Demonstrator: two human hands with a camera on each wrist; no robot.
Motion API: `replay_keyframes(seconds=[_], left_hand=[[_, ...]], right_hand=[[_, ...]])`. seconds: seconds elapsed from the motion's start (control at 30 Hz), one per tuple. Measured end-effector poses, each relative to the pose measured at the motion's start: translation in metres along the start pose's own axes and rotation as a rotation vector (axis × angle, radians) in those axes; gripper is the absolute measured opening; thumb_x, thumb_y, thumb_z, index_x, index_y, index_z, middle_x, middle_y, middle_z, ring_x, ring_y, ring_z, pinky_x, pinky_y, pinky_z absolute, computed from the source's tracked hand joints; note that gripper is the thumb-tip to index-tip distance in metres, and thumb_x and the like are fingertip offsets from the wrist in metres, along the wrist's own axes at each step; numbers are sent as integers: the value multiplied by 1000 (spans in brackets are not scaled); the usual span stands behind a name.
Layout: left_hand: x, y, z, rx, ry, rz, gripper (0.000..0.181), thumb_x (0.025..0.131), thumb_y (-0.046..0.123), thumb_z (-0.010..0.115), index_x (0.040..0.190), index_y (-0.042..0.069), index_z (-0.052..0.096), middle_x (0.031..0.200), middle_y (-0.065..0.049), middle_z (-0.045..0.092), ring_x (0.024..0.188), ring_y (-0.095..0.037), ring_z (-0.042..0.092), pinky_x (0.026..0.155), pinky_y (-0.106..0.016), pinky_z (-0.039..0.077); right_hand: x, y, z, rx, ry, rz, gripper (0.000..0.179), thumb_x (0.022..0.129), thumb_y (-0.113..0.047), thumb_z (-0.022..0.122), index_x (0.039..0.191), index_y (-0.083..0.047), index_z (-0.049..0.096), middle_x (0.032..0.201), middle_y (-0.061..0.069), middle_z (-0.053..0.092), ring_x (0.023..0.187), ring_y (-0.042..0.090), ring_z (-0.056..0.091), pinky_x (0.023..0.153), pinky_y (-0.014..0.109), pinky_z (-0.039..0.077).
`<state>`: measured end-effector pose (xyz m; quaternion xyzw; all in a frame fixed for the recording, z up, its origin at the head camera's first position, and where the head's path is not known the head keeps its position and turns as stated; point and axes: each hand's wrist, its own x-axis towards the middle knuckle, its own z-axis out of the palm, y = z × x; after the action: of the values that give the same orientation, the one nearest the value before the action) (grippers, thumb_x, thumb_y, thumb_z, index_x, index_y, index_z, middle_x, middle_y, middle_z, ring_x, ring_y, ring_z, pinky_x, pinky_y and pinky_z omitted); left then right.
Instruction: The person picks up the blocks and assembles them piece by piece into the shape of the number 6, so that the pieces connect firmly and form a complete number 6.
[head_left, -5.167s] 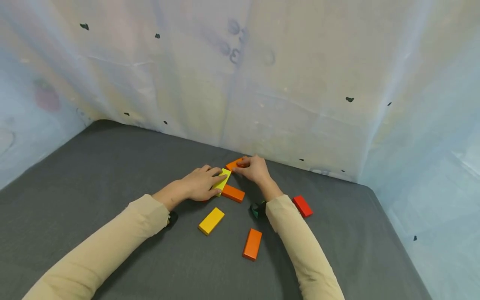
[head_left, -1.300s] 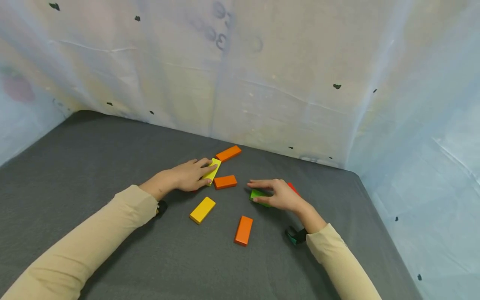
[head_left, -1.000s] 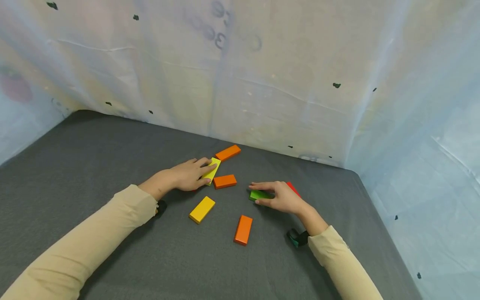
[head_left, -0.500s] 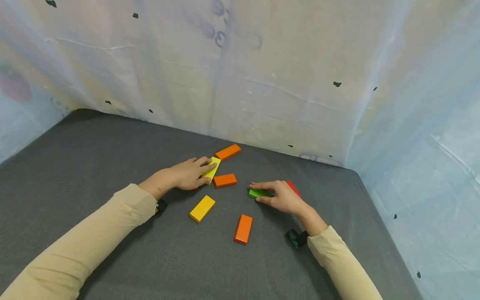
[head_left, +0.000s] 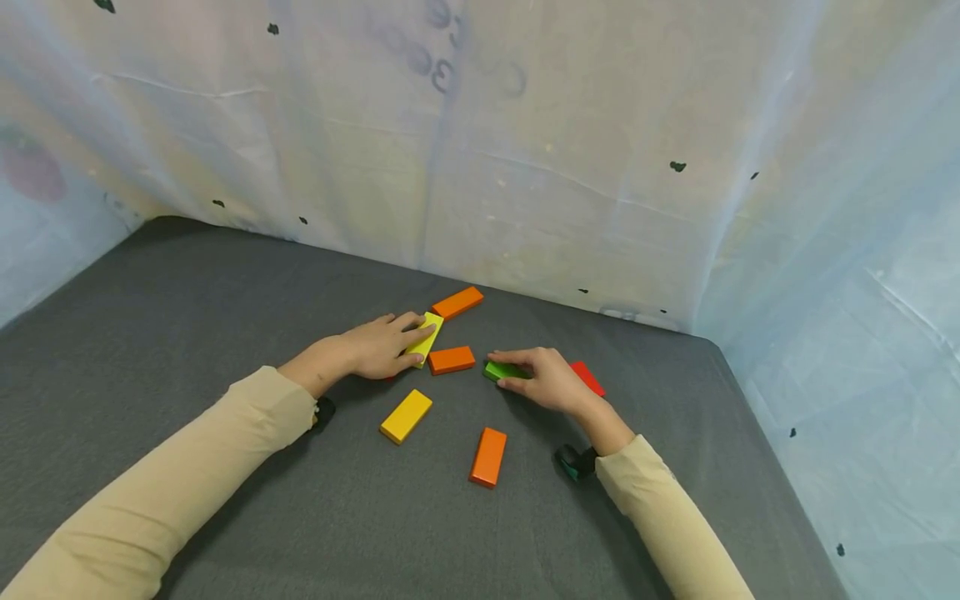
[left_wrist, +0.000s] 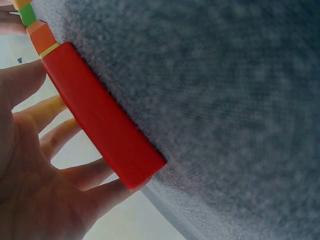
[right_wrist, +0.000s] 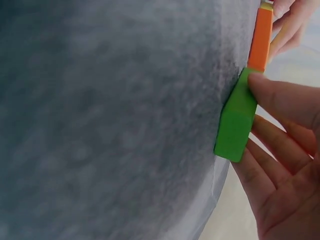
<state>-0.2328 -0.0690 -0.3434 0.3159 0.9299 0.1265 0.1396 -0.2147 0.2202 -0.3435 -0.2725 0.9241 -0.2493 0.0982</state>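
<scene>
My left hand (head_left: 375, 348) rests over the light yellow block (head_left: 426, 337), its thumb and index fingertips touching it. A red block (left_wrist: 102, 115) lies under this palm, mostly hidden in the head view; fingers spread behind it in the left wrist view. My right hand (head_left: 551, 379) pinches a green block (right_wrist: 236, 117) between thumb and fingers, low over the cloth. In the head view the green block is just right of the middle orange block (head_left: 452, 360), which has its left end by the light yellow one. Another orange block (head_left: 457, 302) sits at the light yellow block's far end.
Nearer the person lie a deeper yellow block (head_left: 406, 416) and an orange block (head_left: 488, 457). A second red block (head_left: 588, 378) is partly behind the right hand. Dark grey cloth (head_left: 300, 517) covers the table, and a pale sheet (head_left: 570, 150) hangs along the back and sides.
My right hand has let go of the far orange block, taken hold of the green block and slid it left towards the middle orange block, which has turned slightly. The left hand stays in place.
</scene>
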Motion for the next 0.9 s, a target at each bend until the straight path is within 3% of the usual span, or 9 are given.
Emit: replay_keyframes(seconds=[0.47,0.9], left_hand=[[0,0,-1,1,-5,-3,58,103,31,44,153,10,25,157,-17,20,137,-54,23,109,-64,26],[0,1,0,10,1,-10,58,103,32,43,153,11,24,157,-17,21,137,-52,26,109,-63,27]], right_hand=[[14,-6,1,-8,14,19,44,90,-17,68,133,-15,60,134,8,59,119,25,58,97,43,49],[15,-8,3,-6,10,14,43,91,-17,67,133,-14,60,134,9,59,118,24,59,97,42,50]])
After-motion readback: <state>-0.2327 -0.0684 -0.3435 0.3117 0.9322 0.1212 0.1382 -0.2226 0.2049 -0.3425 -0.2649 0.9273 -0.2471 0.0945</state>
